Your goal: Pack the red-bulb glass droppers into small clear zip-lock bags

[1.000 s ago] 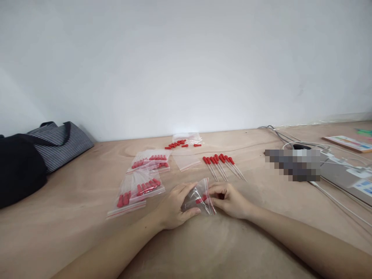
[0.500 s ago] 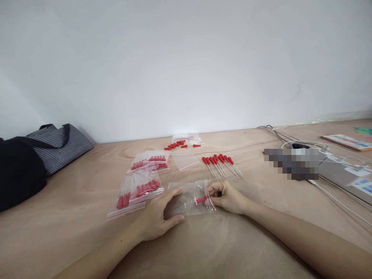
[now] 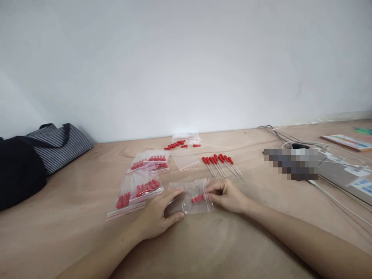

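A clear zip-lock bag [image 3: 189, 207] lies flat in front of me, its mouth with the red line facing right. Inside it is a dropper with a red rubber bulb [image 3: 197, 199]; its thin tube barely shows. My left hand [image 3: 161, 213] rests at the bag's closed end, thumb and fingers spread apart over its left side. At the mouth, my right hand [image 3: 225, 195] has thumb and fingertips pinched on the bag's edge. Beyond it, several glass droppers with red bulbs [image 3: 215, 159] lie side by side on the wooden table [image 3: 186, 248].
Filled bags of red-bulbed droppers [image 3: 147, 186] overlap at left. Behind lie a flat bag [image 3: 184, 160] and loose red bulbs [image 3: 174, 145]. A striped black bag [image 3: 62, 145] stands far left. Cables [image 3: 343, 201], a blurred-out item [image 3: 290, 164] and a laptop [image 3: 334, 170] are at right.
The dropper's red bulb has gone fully inside the bag, and my right fingers have moved from it to the bag's mouth. My left hand has hardly moved.
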Tool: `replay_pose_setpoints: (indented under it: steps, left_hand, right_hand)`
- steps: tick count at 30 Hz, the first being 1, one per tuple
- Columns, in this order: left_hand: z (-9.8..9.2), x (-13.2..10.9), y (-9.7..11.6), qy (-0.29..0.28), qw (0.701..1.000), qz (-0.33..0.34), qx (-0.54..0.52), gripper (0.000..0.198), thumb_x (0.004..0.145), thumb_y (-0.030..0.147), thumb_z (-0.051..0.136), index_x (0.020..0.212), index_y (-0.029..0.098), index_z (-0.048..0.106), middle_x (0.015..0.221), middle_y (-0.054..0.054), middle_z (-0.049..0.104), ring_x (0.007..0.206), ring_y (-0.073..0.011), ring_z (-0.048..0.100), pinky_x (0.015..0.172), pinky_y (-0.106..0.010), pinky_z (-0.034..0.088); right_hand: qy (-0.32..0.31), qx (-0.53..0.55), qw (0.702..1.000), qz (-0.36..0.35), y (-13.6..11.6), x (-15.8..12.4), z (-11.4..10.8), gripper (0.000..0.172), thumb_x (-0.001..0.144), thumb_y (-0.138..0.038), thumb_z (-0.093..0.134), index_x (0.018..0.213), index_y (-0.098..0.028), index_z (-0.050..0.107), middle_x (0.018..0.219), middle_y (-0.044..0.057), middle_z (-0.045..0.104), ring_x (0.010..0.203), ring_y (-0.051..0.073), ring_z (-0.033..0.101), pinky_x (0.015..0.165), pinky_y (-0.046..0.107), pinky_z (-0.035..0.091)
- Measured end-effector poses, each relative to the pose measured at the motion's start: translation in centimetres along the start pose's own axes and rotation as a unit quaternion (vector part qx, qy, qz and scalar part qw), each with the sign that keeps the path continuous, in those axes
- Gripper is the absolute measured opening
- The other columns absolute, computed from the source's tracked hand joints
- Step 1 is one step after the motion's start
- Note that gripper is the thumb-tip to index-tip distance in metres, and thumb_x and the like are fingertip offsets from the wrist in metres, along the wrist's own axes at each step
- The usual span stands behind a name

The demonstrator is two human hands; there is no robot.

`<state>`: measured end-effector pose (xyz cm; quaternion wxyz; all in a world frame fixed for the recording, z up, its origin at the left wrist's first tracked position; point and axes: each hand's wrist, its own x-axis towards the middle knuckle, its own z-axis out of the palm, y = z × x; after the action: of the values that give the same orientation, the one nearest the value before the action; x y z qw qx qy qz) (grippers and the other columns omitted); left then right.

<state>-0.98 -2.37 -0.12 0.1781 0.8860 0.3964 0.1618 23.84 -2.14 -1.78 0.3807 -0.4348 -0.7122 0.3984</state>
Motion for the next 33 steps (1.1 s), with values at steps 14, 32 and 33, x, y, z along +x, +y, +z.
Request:
replay_pose_setpoints:
  steps: [14, 32, 33]
  left_hand:
    - [0.0, 0.2, 0.1, -0.008, 0.999, 0.032, 0.027, 0.036, 0.082, 0.035, 0.049, 0.115, 0.023, 0.051, 0.124, -0.005, 0.050, 0.114, -0.0228, 0.045, 0.095, -0.041, 0.037]
    - [-0.1, 0.2, 0.2, -0.016, 0.999, 0.034, 0.029, 0.037, 0.082, 0.034, 0.050, 0.116, 0.022, 0.050, 0.125, -0.006, 0.049, 0.115, -0.0228, 0.044, 0.095, -0.040, 0.037]
    - [-0.1, 0.2, 0.2, -0.017, 0.999, 0.034, 0.028, 0.037, 0.082, 0.034, 0.050, 0.117, 0.022, 0.049, 0.125, -0.006, 0.049, 0.115, -0.0226, 0.044, 0.095, -0.040, 0.037]
  right_hand:
    - [0.200, -0.135, 0.921, 0.304, 4.9, 5.5, -11.0, 0.022, 0.048, -0.025, 0.071, 0.063, -0.012, 0.062, 0.042, -0.002, 0.048, 0.040, 0.009, 0.040, 0.038, 0.021, 0.024]
    - [0.195, 0.229, 0.940, 0.159, 1.7, 2.2, -9.2, 0.022, 0.060, -0.025, 0.062, 0.077, -0.018, 0.051, 0.057, -0.004, 0.046, 0.045, 0.006, 0.040, 0.043, 0.021, 0.034]
    - [0.201, 0.246, 0.938, 0.138, 1.7, 1.7, -8.1, 0.024, 0.060, -0.027, 0.064, 0.078, -0.019, 0.049, 0.057, -0.005, 0.045, 0.046, 0.007, 0.041, 0.044, 0.021, 0.034]
